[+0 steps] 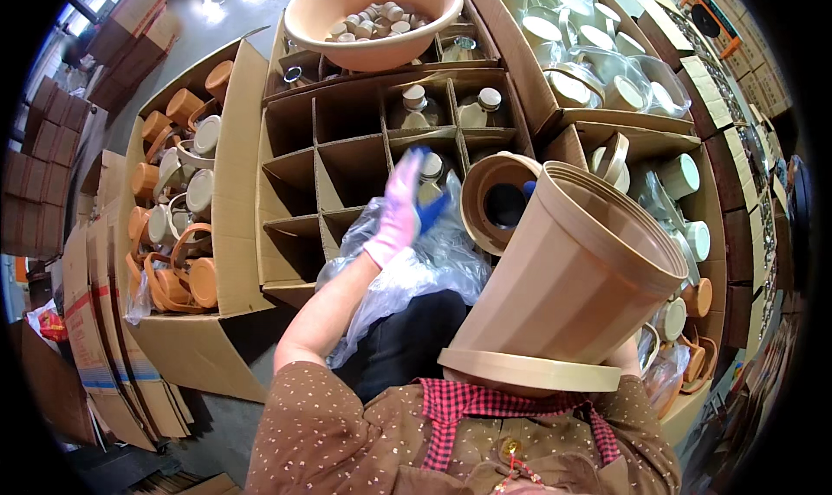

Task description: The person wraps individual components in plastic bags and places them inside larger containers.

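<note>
My left hand [404, 204], in a pink-and-blue work glove, reaches over a divided cardboard carton [351, 145]. It is blurred, with the thumb apart from the fingers and nothing seen in it. Just beyond stands a capped clear bottle [431, 170] in a compartment. Crumpled clear plastic film [422, 267] lies under my wrist, over the carton's near edge and my lap. A large faceted tan plastic bucket [546, 280] leans tilted against my chest and hides most of my right hand. One blue fingertip of my right hand [530, 188] shows at the rim of a smaller round tan container [478, 199].
More capped bottles [416, 105] fill far compartments. A peach basin [374, 53] of small caps rests on the carton behind. Cartons of orange and cream handled containers stand left [201, 192] and right [679, 176]. Flattened cardboard [107, 326] leans at far left.
</note>
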Motion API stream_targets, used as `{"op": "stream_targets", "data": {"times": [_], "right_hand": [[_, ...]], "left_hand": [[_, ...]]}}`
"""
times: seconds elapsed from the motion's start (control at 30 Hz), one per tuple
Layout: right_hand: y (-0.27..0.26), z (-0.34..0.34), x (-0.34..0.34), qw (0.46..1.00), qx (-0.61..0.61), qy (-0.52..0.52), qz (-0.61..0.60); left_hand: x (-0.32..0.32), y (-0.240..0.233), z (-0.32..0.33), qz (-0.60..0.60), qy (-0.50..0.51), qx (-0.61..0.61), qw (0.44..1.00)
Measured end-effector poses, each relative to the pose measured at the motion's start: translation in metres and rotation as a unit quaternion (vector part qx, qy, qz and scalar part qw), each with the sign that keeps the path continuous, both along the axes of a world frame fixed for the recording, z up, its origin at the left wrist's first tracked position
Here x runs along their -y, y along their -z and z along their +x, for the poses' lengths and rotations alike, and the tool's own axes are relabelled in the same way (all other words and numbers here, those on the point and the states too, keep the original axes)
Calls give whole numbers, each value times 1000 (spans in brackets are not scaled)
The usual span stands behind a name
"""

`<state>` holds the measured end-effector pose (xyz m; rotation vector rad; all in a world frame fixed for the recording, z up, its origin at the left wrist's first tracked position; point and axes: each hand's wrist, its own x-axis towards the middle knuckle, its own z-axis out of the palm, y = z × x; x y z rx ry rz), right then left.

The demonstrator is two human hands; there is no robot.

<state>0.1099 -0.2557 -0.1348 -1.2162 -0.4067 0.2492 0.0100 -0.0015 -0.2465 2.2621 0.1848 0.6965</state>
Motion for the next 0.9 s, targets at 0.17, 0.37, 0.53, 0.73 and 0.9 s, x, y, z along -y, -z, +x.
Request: {"op": "stream_targets", "data": {"times": [0.17, 0.37, 0.53, 0.73, 0.9], "right_hand": [[0, -1, 2, 1000, -4, 0, -3], [13, 5, 17, 1000, -17, 2, -11], [18, 4, 20, 999, -24, -21, -11], [-9, -19, 62, 994, -102, -32, 5], [-14, -15, 78, 963, 22, -23, -269]], "left_hand": [[-34, -34, 63, 25, 36, -165, 985], [-8, -18, 71, 255, 110, -342, 898], [-39, -6, 77, 306, 135, -286, 898], [-51, -156, 75, 313, 104, -47, 943], [-101, -294, 33, -79, -46, -8, 996]]}}
